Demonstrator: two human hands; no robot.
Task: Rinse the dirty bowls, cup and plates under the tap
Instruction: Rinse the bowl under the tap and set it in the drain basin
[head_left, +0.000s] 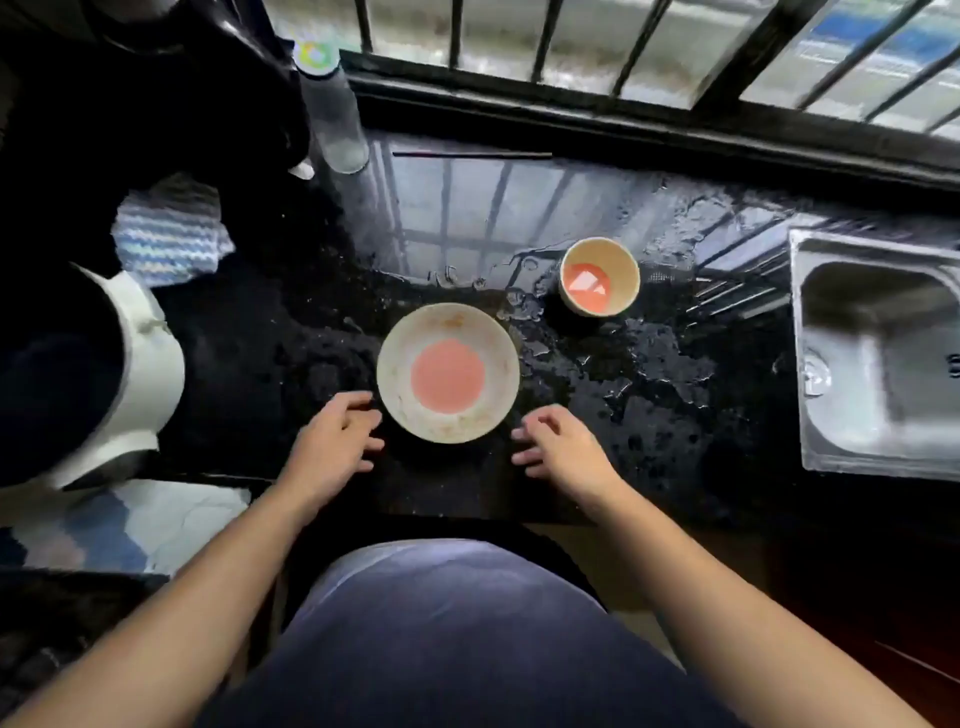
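Observation:
A large cream bowl (448, 372) with pinkish liquid and food smears sits on the wet black counter (649, 374) in front of me. Behind it to the right stands a small cream cup (599, 276) with orange-red liquid inside. My left hand (335, 439) hovers just left of the bowl, fingers spread, holding nothing. My right hand (558, 444) is just right of the bowl's near rim, also with fingers apart and nothing in it. Neither hand clearly touches the bowl. A steel sink (878, 358) lies at the right edge; no tap is visible.
A clear water bottle (332, 109) stands at the back left. A blue-and-white knitted cloth (166, 234) lies left of centre, near a white-rimmed dark pot or appliance (119, 374). A barred window (571, 47) runs along the back. Water pools on the counter.

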